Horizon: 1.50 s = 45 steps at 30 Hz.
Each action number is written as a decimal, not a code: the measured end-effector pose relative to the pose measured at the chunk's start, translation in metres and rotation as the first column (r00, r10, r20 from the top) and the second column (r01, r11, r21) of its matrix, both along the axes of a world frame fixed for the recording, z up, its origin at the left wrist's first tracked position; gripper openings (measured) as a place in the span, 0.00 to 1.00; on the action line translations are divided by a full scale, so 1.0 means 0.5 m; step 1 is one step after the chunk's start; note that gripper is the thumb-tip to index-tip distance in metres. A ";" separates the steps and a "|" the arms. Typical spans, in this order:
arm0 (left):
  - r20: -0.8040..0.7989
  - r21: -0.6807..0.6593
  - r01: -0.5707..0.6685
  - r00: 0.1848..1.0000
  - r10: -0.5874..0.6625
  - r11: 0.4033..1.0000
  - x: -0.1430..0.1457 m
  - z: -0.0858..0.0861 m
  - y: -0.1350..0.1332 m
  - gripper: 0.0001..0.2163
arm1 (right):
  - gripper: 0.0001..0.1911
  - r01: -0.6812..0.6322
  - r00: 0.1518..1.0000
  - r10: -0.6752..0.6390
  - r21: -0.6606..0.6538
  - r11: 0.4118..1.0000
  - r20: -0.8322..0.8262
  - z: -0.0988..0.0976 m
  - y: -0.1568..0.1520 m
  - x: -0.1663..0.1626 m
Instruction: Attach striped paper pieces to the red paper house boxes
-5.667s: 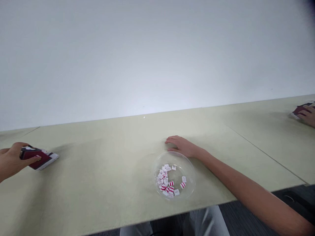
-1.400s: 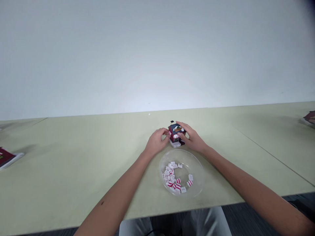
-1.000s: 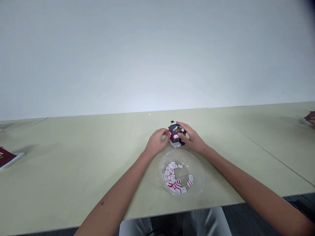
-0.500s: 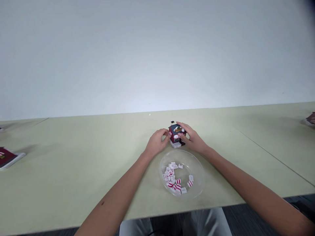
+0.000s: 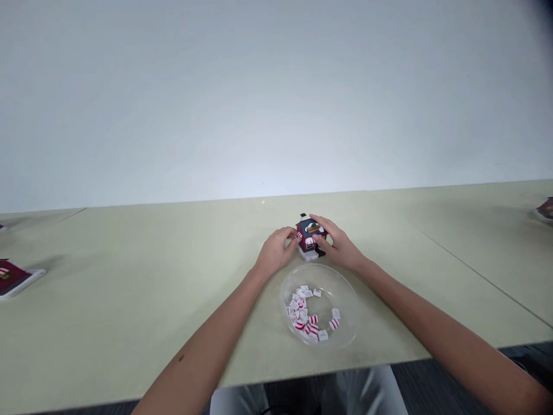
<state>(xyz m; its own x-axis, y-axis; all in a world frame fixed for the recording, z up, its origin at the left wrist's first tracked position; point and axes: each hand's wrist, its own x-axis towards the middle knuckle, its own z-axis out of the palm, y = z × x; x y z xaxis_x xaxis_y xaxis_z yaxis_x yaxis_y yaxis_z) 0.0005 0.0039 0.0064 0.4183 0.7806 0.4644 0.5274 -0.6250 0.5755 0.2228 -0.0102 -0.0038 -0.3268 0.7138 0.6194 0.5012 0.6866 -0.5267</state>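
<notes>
A small brick-built model house (image 5: pixel 310 235), with dark red walls, a navy roof and a white base, stands on the table just beyond the bowl. My left hand (image 5: pixel 274 251) grips its left side, and my right hand (image 5: pixel 339 243) wraps its right side and top edge. Its near corner is partly hidden by my fingers. Below my hands sits a clear glass bowl (image 5: pixel 355 305) holding several small white tiles (image 5: pixel 305 317), some with red stripes.
The pale green table (image 5: pixel 129 328) has a seam running to the right. A dark red and white flat piece (image 5: pixel 12 278) lies at the far left edge, and a similar piece (image 5: pixel 545 209) lies at the far right. A white wall stands behind.
Over the last second both hands stay around the house. Earlier, my left hand held a red and white piece at the far left, and my right hand rested near the bowl.
</notes>
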 end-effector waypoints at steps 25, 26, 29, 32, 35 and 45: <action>0.020 0.002 -0.011 1.000 0.011 1.000 0.002 -0.005 0.005 0.13 | 0.29 0.010 1.000 -0.010 0.002 1.000 0.000 -0.004 0.003 0.001; 0.021 0.004 -0.010 1.000 0.010 1.000 0.002 -0.005 0.005 0.13 | 0.29 0.009 1.000 -0.009 -0.001 1.000 0.000 -0.004 0.003 0.001; 0.024 0.008 -0.010 1.000 0.009 1.000 0.002 -0.005 0.006 0.13 | 0.29 0.009 1.000 -0.009 -0.007 1.000 -0.003 -0.005 0.004 0.001; 0.034 0.001 -0.004 0.999 0.004 1.000 0.002 -0.005 0.006 0.10 | 0.29 0.009 1.000 -0.009 -0.007 1.000 -0.005 -0.005 0.004 0.001; 0.023 0.000 -0.006 1.000 0.006 1.000 0.002 -0.004 0.005 0.09 | 0.29 0.009 1.000 -0.009 -0.006 1.000 -0.003 -0.004 0.003 0.000; 0.017 0.026 -0.011 1.000 0.011 1.000 0.002 -0.006 0.008 0.08 | 0.29 0.010 1.000 -0.010 -0.006 1.000 0.003 -0.005 0.003 0.002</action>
